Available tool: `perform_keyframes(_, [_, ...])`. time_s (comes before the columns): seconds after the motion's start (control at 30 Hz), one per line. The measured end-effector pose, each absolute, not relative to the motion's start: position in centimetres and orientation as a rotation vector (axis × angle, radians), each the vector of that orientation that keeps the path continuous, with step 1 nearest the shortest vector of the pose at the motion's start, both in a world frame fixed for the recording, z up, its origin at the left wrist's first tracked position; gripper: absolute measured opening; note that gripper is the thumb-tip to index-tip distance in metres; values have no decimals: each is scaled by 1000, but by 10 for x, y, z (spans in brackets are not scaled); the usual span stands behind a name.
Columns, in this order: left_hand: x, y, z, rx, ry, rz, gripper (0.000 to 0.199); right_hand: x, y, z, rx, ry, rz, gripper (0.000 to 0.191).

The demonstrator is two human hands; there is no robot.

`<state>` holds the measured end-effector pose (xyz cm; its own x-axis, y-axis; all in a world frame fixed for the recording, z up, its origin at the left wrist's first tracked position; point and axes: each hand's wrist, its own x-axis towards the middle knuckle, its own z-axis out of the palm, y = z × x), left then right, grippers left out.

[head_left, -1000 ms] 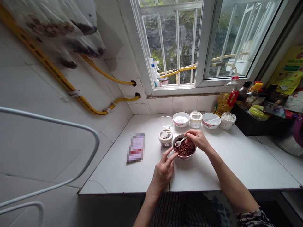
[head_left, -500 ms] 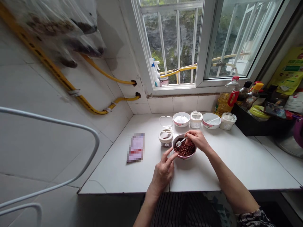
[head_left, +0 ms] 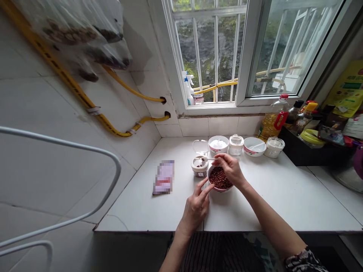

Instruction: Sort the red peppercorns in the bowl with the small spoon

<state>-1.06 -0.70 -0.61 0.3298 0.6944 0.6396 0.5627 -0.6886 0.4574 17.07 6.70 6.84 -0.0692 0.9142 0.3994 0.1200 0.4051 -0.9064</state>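
Observation:
My right hand (head_left: 229, 170) pinches a small white spoon (head_left: 210, 159), its scoop tilted over the open mouth of a small spice jar (head_left: 200, 172). A few dark bits show on the scoop and inside the jar, whose clear lid (head_left: 200, 146) stands flipped up behind. Just right of the jar sits a bowl (head_left: 222, 190) filled with reddish-brown grains (head_left: 219, 178) that look like Sichuan peppercorns. The fingers of my left hand (head_left: 197, 203) grip the bowl's near left side at the rim. My right hand partly hides the bowl's far right side.
Behind stand a flowered bowl of white powder (head_left: 218, 143), a lidded jar (head_left: 236, 143), a bowl with a white spoon (head_left: 255, 147) and another lidded jar (head_left: 274, 147). An oil bottle (head_left: 272, 122) and a black box (head_left: 297, 149) of bottles are at right. A purple packet (head_left: 164, 177) lies at left.
My right hand has lifted the spoon out of the peppercorns and carried it up and left over the open jar. My left hand stays at the bowl.

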Motion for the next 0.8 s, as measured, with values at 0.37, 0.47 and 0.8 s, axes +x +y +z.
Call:
perform_keyframes(0.37, [-10, -7, -4, 2451, 1147, 1316, 54, 191, 62, 79, -1062, -1630, 673, 18])
perform_keyframes(0.47, [-10, -7, -4, 2440, 1146, 1312, 53, 200, 62, 80, -1091, -1670, 829, 18])
perform_keyframes(0.8, [-10, -7, -6, 2435, 1150, 1327, 49, 185, 62, 67, -1116, -1683, 1034, 18])
